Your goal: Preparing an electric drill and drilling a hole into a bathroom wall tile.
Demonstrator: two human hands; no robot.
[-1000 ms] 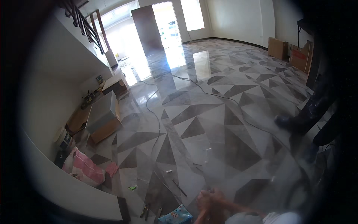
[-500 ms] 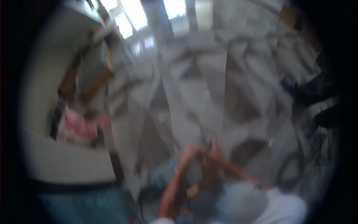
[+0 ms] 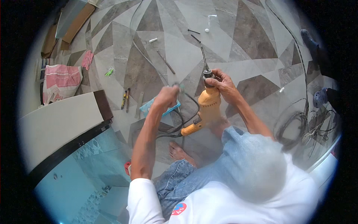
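My right hand (image 3: pixel 220 84) grips the black chuck of a yellow corded drill (image 3: pixel 208 105) with a long bit (image 3: pixel 204 56) pointing away from me. My left hand (image 3: pixel 167 95), blurred and closed, is left of the chuck around a small item I cannot make out, above a blue zip pouch (image 3: pixel 148 106). The drill's black cord (image 3: pixel 178 116) loops beneath. Two slim tools (image 3: pixel 126 98) and a flat strip (image 3: pixel 139 102) lie to the left. Farther out lie a rod (image 3: pixel 166 61), two dark screws (image 3: pixel 195 38), a white wall plug (image 3: pixel 153 40) and green bits (image 3: pixel 109 71).
A pink-and-white sack (image 3: pixel 61 83), pink cloth (image 3: pixel 87 59) and cardboard boxes (image 3: pixel 76 20) line the left. A low wall (image 3: pixel 63 127) borders a blue-tiled area (image 3: pixel 84 168). Coiled cables (image 3: pixel 292 125) and another person's shod feet (image 3: pixel 320 98) are at right.
The view has tipped steeply down, bringing the drill into clear sight. My hands, together earlier, have separated: the right stays on the chuck, the left has shifted away leftward.
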